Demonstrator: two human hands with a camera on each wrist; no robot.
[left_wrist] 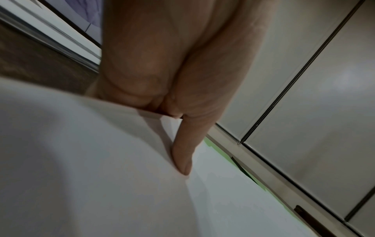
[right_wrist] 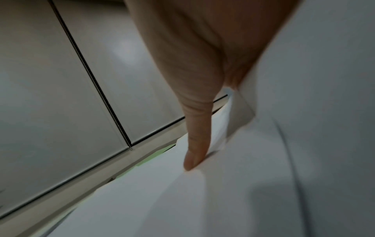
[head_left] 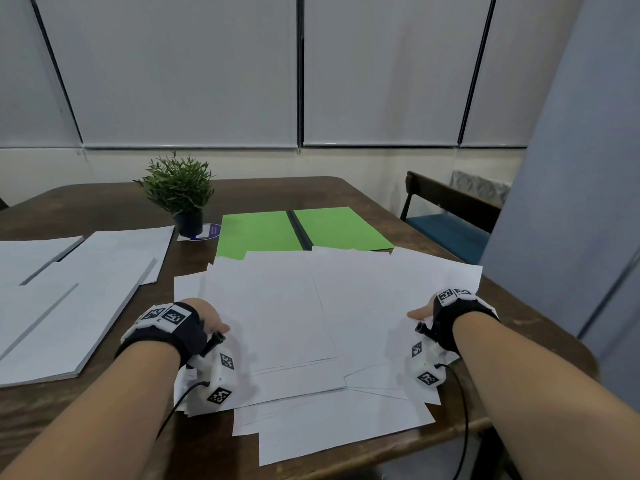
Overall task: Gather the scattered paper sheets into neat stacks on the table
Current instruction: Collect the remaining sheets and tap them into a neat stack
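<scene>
A loose pile of white paper sheets (head_left: 294,323) lies fanned out on the brown table (head_left: 104,206) in front of me. My left hand (head_left: 209,320) holds the pile's left edge. Its thumb (left_wrist: 182,154) lies on top and the fingers go under the sheets (left_wrist: 101,176). My right hand (head_left: 420,312) holds the right edge the same way. Its thumb (right_wrist: 195,144) presses the top sheet (right_wrist: 202,200), and paper curls up beside the palm, hiding the fingers. More white sheets (head_left: 86,289) lie in overlapping stacks at the left.
Two green sheets (head_left: 256,233) with a dark strip between them lie just behind the pile. A small potted plant (head_left: 180,188) stands behind the left stacks. A chair with a blue seat (head_left: 446,230) is at the table's right side. The pile's near sheets overhang the front edge.
</scene>
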